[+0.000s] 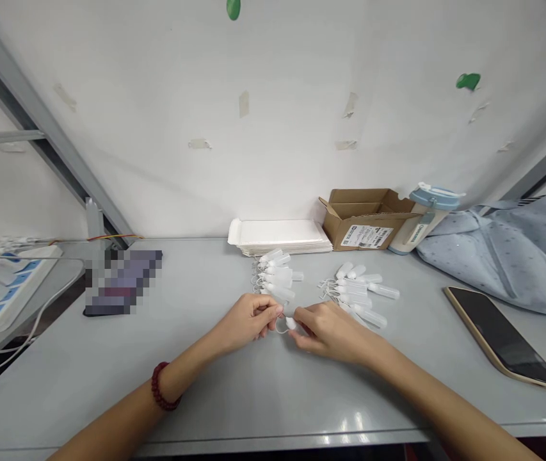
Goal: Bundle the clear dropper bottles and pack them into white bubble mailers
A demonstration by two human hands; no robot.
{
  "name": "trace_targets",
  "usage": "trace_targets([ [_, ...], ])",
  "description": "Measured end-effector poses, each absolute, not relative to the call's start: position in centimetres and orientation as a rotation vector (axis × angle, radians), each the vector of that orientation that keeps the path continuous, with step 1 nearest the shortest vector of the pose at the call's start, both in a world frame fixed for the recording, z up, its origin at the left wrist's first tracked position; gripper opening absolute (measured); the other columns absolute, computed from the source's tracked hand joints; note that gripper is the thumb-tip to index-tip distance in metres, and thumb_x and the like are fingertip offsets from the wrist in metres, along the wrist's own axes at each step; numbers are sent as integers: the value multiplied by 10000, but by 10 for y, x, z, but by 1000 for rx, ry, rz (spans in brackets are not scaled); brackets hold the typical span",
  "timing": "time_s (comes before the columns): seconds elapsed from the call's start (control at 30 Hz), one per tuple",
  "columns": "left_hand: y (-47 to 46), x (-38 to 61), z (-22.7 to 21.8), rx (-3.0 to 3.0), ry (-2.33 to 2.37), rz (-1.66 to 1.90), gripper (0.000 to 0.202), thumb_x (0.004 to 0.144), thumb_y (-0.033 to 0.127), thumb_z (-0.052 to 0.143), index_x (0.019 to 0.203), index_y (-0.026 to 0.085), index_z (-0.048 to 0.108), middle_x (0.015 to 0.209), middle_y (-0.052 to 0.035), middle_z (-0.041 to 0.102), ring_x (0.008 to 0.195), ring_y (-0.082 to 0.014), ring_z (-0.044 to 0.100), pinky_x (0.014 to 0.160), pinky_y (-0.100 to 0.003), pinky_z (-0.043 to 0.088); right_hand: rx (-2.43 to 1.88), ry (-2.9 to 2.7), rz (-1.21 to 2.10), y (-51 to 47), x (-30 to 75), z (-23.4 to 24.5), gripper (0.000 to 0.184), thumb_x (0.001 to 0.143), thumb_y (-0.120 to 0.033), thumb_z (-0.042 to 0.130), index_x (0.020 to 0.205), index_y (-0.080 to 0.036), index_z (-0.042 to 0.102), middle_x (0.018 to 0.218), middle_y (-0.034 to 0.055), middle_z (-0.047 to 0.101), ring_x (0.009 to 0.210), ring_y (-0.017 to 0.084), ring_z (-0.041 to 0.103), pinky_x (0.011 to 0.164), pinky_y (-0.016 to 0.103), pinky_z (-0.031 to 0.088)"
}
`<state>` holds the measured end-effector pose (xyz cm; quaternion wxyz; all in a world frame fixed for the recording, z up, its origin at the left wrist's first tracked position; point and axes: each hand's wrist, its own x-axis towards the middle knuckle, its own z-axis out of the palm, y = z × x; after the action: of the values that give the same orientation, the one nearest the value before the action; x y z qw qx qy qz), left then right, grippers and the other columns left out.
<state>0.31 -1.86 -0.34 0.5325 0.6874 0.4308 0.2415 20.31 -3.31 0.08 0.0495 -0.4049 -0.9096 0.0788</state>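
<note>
Both my hands meet over the middle of the grey table. My left hand, with a red bead bracelet on its wrist, pinches a thin white string loop. My right hand pinches a small white plastic bottle that hangs on that loop. Just behind my left hand lies a row of several white bottles. A second group of several white bottles lies behind my right hand.
A stack of white flat bags lies against the wall, with an open cardboard box and a blue-lidded cup to its right. Blue cloth and a tablet occupy the right. A power strip sits far left.
</note>
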Motion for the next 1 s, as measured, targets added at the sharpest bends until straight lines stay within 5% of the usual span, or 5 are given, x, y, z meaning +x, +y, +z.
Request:
trace_targets([
  [0.4,-18,-1,2,1683,1007,429,262,827,332,491,681,135,581,532,38,499,440,-69,439,458,-192,357,-1211,-2781,437,-42,195,2,260,901,-341,399,770,-154,524,645,28,593,517,101,464,485,227,218],
  [0.77,-17,-3,2,1663,996,467,274,827,363,505,680,140,564,562,31,511,476,-75,466,481,-192,373,-1197,-2781,257,-39,194,-1,249,904,-341,391,798,-153,514,663,36,606,558,136,540,504,247,246],
  [1.0,-11,-5,2,1632,1019,640,357,845,415,481,629,140,554,563,23,523,479,-72,469,484,-188,375,-1324,-2639,298,-35,200,6,273,931,-363,329,1023,-152,476,655,31,619,573,167,568,512,231,285],
])
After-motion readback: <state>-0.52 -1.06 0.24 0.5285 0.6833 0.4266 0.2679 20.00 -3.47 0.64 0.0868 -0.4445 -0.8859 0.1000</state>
